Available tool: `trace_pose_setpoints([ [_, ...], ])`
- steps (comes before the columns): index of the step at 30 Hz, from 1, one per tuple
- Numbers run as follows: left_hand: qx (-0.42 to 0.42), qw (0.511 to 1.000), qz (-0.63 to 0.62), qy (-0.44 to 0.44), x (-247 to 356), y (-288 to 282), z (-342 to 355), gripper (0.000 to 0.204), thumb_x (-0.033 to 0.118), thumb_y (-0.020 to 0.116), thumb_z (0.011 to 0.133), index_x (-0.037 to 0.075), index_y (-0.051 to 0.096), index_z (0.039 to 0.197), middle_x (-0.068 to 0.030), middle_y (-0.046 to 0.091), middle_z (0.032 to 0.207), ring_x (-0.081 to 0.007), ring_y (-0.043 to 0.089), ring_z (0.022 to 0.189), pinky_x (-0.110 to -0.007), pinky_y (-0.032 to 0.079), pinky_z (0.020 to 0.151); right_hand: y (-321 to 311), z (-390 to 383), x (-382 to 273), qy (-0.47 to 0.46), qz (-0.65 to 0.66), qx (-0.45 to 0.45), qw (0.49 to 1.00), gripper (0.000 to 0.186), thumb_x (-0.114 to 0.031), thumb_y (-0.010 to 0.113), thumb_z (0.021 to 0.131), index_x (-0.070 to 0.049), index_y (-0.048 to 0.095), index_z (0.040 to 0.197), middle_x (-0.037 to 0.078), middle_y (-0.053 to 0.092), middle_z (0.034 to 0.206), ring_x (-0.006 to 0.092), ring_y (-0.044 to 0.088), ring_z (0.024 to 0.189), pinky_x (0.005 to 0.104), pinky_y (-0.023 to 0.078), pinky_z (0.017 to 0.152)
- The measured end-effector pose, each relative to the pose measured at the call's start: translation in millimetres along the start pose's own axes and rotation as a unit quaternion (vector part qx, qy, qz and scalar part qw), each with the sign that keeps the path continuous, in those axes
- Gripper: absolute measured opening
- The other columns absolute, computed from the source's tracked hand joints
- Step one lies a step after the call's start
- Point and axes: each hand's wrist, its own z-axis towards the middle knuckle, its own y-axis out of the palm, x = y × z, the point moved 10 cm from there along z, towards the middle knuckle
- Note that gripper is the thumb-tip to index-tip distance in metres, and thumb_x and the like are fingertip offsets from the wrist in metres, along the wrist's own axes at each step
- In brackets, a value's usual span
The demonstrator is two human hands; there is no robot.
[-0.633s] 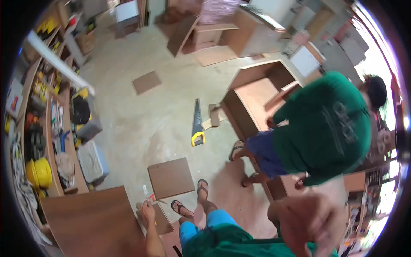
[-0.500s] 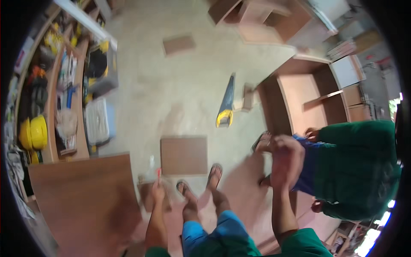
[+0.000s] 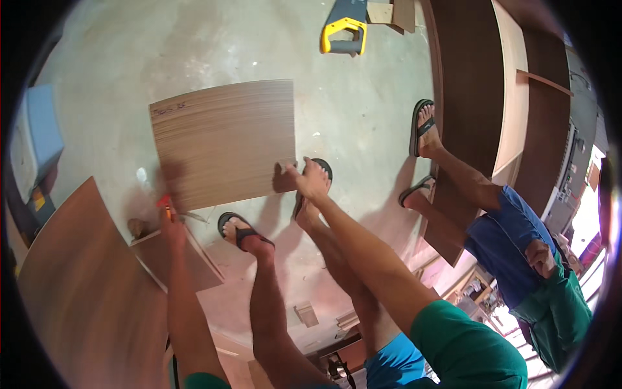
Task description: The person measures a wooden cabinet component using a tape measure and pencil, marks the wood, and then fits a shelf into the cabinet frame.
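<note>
A rectangular brown wood-grain board (image 3: 227,142) lies flat on the floor in front of my feet, with handwriting near its far left corner. My left hand (image 3: 172,227) is closed around a small red-and-orange tool (image 3: 166,206), held close to the board's near left corner; its exact kind is hard to make out. Over my right foot, my right hand (image 3: 313,180) reaches down with fingers apart and nothing in it. Its fingertips come close to the board's near right corner; whether they touch cannot be made out.
A handsaw (image 3: 329,37) with a yellow-and-black handle lies beyond the board. At right stands a brown cabinet (image 3: 466,84), beside a person in blue shorts (image 3: 502,240). A large brown panel (image 3: 84,285) is at left, near a smaller board (image 3: 175,259) and a blue-grey bin (image 3: 42,129).
My view has come down closer to the floor board. My right hand has moved down and left from beside the other person toward the board's corner. The left still grips the red-and-orange tool.
</note>
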Motion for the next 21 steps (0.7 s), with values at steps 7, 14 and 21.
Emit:
trace_pose_setpoints([
  [7, -0.094, 0.965, -0.211, -0.120, -113.5, 83.1, 49.7, 0.054, 0.039, 0.048, 0.115, -0.001, 0.049, 0.152, -0.0184, 0.058, 0.148, -0.0295, 0.058, 0.133, -0.042, 0.046, 0.111, 32.2, 7.5, -36.2, 0.075, 0.178, -0.079, 0.978, 0.098, -0.076, 0.067, 0.087, 0.009, 0.065, 0.134, 0.033, 0.070, 0.129, 0.0469, 0.066, 0.126, 0.0479, 0.050, 0.111],
  [14, -0.198, 0.968, 0.152, -0.009, -51.0, 64.1, 58.5, 0.075, 0.059, 0.040, 0.113, 0.002, 0.040, 0.163, -0.0264, 0.047, 0.163, -0.0435, 0.049, 0.146, -0.046, 0.041, 0.118, -14.8, 11.4, 1.7, 0.121, 0.118, -0.101, 0.980, 0.112, -0.089, 0.054, 0.085, 0.008, 0.064, 0.139, 0.036, 0.062, 0.141, 0.0473, 0.058, 0.138, 0.0515, 0.042, 0.119],
  [21, -0.213, 0.971, -0.089, -0.060, 53.0, 7.3, 45.6, 0.070, 0.053, 0.046, 0.114, -0.008, 0.053, 0.147, -0.0285, 0.064, 0.140, -0.0417, 0.061, 0.129, -0.046, 0.046, 0.110, -81.6, 6.9, 30.2, 0.162, 0.136, -0.082, 0.974, 0.097, -0.079, 0.044, 0.097, 0.006, 0.058, 0.142, 0.037, 0.065, 0.135, 0.0512, 0.060, 0.133, 0.0553, 0.042, 0.118],
])
